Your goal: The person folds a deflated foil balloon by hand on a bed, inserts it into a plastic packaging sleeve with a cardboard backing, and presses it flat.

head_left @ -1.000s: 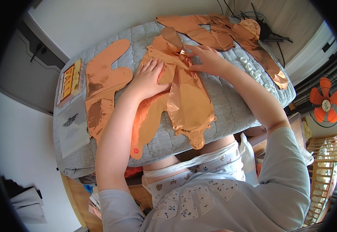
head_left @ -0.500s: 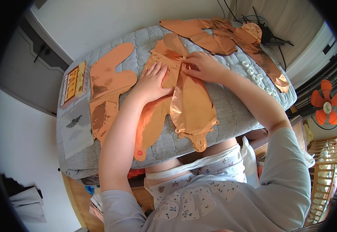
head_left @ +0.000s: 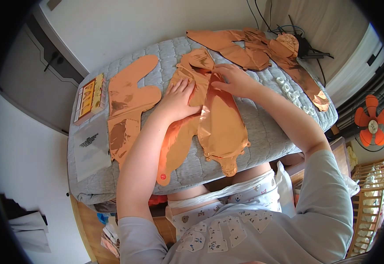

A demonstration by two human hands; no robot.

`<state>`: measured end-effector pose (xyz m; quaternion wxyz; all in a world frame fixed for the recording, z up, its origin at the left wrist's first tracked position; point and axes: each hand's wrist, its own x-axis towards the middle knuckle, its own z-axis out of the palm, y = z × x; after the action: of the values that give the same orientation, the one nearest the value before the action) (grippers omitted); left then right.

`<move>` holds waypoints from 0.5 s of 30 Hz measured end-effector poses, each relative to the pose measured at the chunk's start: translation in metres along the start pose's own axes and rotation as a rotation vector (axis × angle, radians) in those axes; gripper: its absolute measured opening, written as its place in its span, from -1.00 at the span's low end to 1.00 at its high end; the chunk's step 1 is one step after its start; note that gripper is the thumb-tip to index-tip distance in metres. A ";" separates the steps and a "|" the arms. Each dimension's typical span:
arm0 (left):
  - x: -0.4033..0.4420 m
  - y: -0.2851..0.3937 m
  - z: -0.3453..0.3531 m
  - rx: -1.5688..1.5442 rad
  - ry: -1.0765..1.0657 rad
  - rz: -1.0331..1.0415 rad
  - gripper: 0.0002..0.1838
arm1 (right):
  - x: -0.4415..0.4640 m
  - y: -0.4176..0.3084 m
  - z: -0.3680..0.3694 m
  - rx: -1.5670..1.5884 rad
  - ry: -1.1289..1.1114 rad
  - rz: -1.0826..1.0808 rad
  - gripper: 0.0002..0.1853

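A flat copper-coloured foil balloon (head_left: 222, 127) lies creased and folded on the quilted mattress in front of me. My left hand (head_left: 178, 100) rests palm down on its left part, fingers spread. At the upper end, my right hand (head_left: 233, 80) has bent fingers gripping the raised edge of a fold; the fingertips are partly hidden by the foil. Beyond the hands, the balloon's top flap curls over. To the left is another flat copper foil balloon (head_left: 128, 94), apart from my left hand.
More copper foil balloons (head_left: 227, 44) lie at the mattress's far right, beside small white rings (head_left: 292, 93) and a black router-like device (head_left: 308, 50). A printed box (head_left: 89, 99) and a clear plastic bag (head_left: 93, 147) lie left. An orange-bladed fan (head_left: 372, 125) stands right.
The balloon's top flap has moved from lying flat to curling over near my right hand. My left hand stays pressed on the foil. The whole view has shifted slightly.
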<state>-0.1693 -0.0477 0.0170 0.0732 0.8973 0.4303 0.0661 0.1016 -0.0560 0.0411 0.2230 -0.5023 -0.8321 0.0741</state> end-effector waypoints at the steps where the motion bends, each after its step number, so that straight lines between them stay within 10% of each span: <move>1: 0.000 0.000 0.000 0.003 -0.004 -0.002 0.11 | -0.001 0.000 0.003 -0.001 0.002 -0.001 -0.35; 15: 0.002 -0.004 0.005 0.007 0.016 0.021 0.09 | -0.001 -0.030 0.020 -0.214 -0.098 0.188 -0.11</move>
<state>-0.1707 -0.0439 0.0114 0.0661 0.9015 0.4216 0.0724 0.0693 -0.0697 0.0332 0.1196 -0.5946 -0.7945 0.0299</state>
